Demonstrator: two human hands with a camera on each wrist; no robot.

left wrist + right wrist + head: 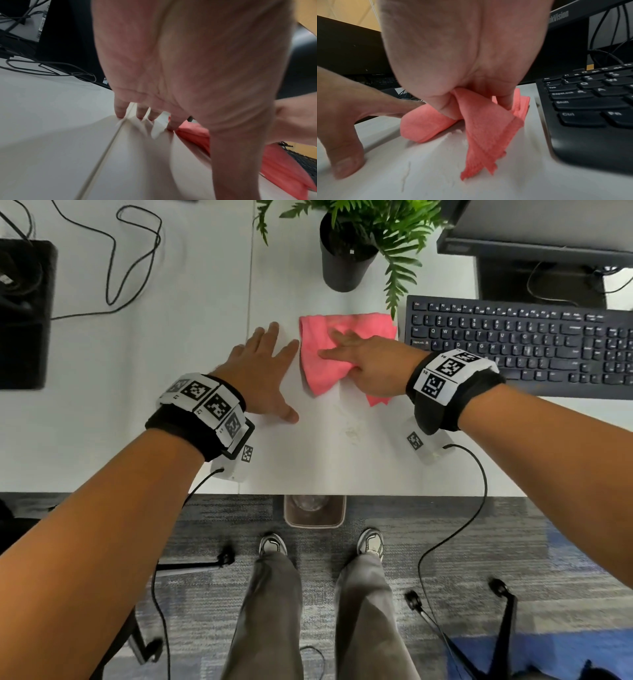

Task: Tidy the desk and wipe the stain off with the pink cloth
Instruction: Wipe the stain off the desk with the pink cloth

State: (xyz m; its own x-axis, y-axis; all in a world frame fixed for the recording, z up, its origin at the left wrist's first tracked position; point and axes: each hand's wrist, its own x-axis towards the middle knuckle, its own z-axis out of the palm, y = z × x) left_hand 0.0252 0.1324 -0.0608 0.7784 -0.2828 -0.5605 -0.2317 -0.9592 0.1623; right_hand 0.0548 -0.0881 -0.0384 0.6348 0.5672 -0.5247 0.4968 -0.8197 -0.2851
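The pink cloth (pixel 320 368) lies crumpled on the white desk (pixel 137 405), just left of the keyboard. My right hand (pixel 342 347) is on top of it; in the right wrist view a fold of the pink cloth (pixel 479 121) is bunched up between the thumb and fingers of my right hand (pixel 476 108). A faint whitish stain (pixel 349 429) marks the desk just in front of the cloth, and this stain (pixel 436 155) shows as powdery streaks. My left hand (pixel 270 364) rests flat on the desk beside the cloth with fingers spread, and its fingertips (pixel 120 115) press on the surface.
A black keyboard (pixel 520 347) lies right of the cloth, below a monitor (pixel 537 234). A potted plant (pixel 346 258) stands behind the cloth. A black box (pixel 20 313) and loose cables (pixel 113 251) are at the left. A bin (pixel 314 511) sits under the desk's front edge.
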